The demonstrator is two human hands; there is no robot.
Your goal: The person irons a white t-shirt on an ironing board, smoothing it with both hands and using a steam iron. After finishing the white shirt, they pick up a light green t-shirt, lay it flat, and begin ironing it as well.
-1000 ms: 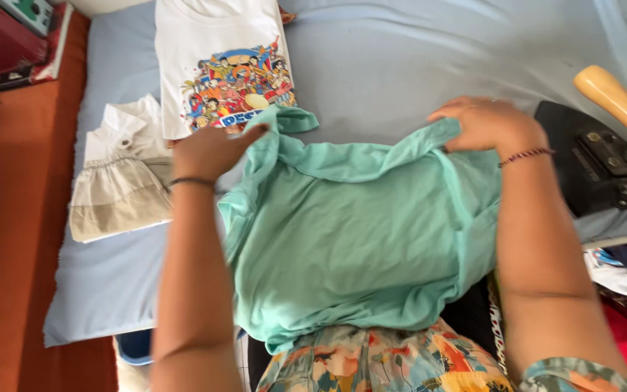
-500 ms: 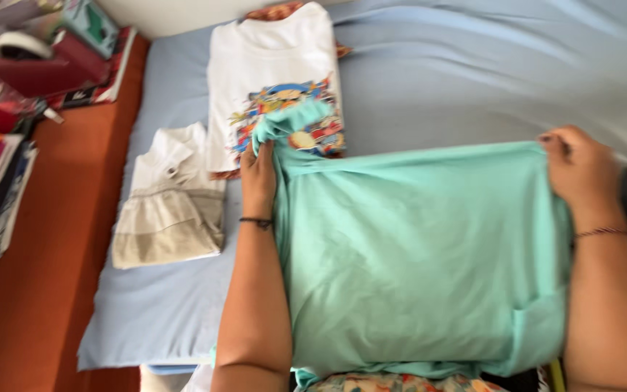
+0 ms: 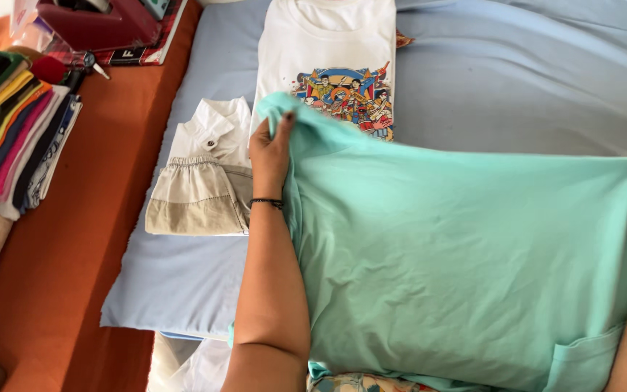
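Fingers [image 3: 277, 134] of two hands grip one mint shirt [image 3: 459, 254] beside two folded garments [image 3: 270, 109].

The one camera sits on my head, tilted steeply down and forward over my arms. It looks close onto the pale blue sheet [image 3: 517, 80], taking in the orange surface [image 3: 74, 276] along my left edge.

surface: pale blue sheet [image 3: 517, 80] | on it: white printed shirt [image 3: 328, 51], folded cream garment [image 3: 201, 178], mint shirt [image 3: 459, 254]
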